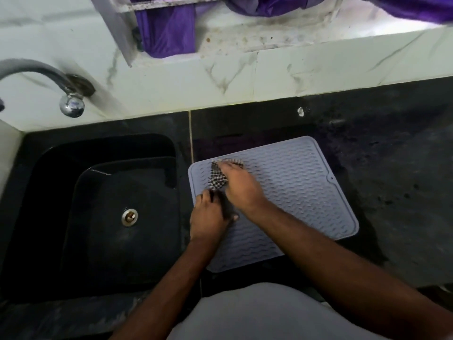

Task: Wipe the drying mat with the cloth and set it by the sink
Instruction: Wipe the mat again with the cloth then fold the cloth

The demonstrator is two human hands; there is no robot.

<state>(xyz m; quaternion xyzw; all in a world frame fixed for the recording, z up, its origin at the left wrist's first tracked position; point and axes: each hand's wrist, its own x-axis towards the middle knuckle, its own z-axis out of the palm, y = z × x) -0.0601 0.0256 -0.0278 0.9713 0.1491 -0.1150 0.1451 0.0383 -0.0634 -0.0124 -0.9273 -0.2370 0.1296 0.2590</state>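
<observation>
A grey ribbed drying mat [294, 192] lies flat on the dark counter just right of the black sink [103, 204]. A black-and-white checked cloth [217, 177] lies bunched on the mat's near-left part. My right hand [240, 185] presses flat on the cloth with straight fingers. My left hand [208, 217] rests on the mat's left edge, fingers spread, touching the cloth's lower end. Most of the cloth is hidden under my hands.
A chrome tap [71, 101] juts from the marble-tiled wall above the sink. Dark stone counter [392, 180] stretches to the right of the mat. Purple fabric [169, 30] hangs at the window ledge behind.
</observation>
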